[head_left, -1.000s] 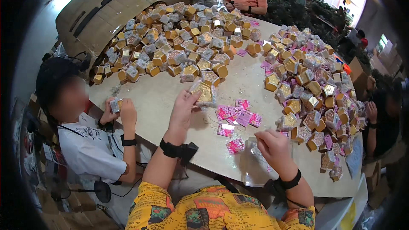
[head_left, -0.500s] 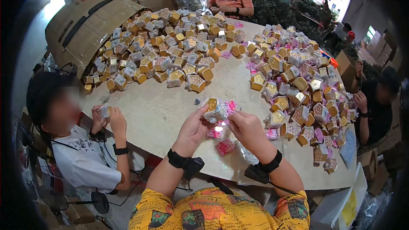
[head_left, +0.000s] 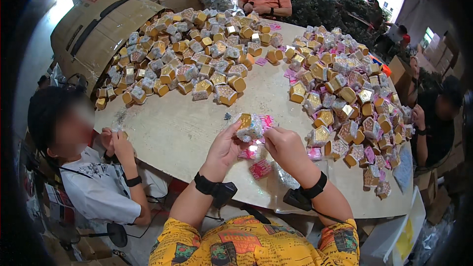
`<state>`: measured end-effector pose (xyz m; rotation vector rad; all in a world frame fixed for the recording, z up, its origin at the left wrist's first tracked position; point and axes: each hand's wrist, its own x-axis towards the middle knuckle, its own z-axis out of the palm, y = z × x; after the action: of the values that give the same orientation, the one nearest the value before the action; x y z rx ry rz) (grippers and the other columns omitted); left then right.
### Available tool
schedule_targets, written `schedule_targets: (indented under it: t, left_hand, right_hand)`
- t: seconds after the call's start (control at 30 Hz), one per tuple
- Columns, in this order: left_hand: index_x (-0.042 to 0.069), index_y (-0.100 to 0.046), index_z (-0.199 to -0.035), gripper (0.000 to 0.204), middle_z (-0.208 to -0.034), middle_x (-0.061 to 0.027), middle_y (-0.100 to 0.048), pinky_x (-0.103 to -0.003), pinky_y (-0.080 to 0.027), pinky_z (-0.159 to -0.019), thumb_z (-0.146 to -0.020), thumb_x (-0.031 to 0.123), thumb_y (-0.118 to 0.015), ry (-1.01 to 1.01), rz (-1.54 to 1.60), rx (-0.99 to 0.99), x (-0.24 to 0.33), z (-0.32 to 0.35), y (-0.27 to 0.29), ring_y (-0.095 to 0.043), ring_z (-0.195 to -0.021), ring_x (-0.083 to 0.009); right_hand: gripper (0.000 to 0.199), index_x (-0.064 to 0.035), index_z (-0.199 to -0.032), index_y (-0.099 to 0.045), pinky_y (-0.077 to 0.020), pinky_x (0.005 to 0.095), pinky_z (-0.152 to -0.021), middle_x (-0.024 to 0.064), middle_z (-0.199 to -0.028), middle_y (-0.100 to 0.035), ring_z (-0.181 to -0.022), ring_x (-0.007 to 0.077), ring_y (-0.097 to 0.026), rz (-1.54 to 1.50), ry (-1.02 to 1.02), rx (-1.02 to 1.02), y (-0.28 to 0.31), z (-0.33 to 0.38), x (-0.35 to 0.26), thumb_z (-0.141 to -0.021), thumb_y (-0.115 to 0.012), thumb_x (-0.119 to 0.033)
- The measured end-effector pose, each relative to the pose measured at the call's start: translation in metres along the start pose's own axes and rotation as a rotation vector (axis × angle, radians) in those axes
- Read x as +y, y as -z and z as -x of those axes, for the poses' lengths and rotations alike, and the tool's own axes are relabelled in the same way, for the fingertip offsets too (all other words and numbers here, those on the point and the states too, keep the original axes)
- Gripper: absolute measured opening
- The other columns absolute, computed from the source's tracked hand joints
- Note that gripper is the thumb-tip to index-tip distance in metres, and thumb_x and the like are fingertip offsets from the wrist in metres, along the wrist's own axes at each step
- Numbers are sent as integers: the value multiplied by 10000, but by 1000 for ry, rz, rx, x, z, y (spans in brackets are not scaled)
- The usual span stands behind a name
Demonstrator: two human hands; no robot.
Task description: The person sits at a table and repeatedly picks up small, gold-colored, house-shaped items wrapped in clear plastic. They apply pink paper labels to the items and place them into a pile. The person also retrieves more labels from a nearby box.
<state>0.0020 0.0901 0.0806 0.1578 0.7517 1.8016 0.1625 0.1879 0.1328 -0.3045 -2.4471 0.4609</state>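
1. So, my left hand (head_left: 224, 150) has a small gold and sparkly house (head_left: 250, 127) in its grip, with the thumb on the house's left side. I hold it over the table (head_left: 172, 133), in front of me.
2. My right hand (head_left: 286, 148) is at the house's right side, with its fingers pinched up. I cannot tell if there is something between them.
3. Pink cards (head_left: 260, 169) lie on the table near my hands, and some are partly hidden by the house.
4. Shiny clear plastic (head_left: 286, 179) lies by my right wrist.
5. A big heap of houses (head_left: 187, 73) sits far to the left, by a big brown box (head_left: 93, 32).
6. Another heap (head_left: 345, 91) is on the right, with pink bits in it.
7. On my left, a person in a white shirt (head_left: 101, 194) has both hands close together.
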Motion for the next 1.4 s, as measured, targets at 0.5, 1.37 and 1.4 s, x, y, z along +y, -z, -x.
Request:
schedule_targets:
  t: [0.5,1.37,1.4]
  left_hand:
    - [18,-503,-1145,278,-1050,-129,-616,-389,-575,-752,-935,179,-588,-144,-113,55,-4,5,-5,-642,-914,-212]
    - [87,-570,-1062,246,-958,-42,-645,-306,-549,-620,-920,283,-615,-14,-98,117,-12,4,-3,-637,-819,-147]
    - [89,-568,-1062,247,-955,-43,-643,-307,-549,-622,-919,285,-616,-8,-99,124,-12,4,-3,-637,-814,-147]
  right_hand:
    - [88,-38,-713,-552,-514,398,-569,115,-673,-576,-611,298,-613,188,47,-64,1,-2,-2,-734,-629,-75]
    - [92,-32,-725,-534,-505,402,-570,119,-682,-552,-614,307,-595,128,135,-92,11,2,1,-733,-621,-61]
    - [93,-32,-725,-533,-505,402,-566,119,-683,-552,-614,307,-596,138,137,-96,11,2,1,-733,-621,-61]
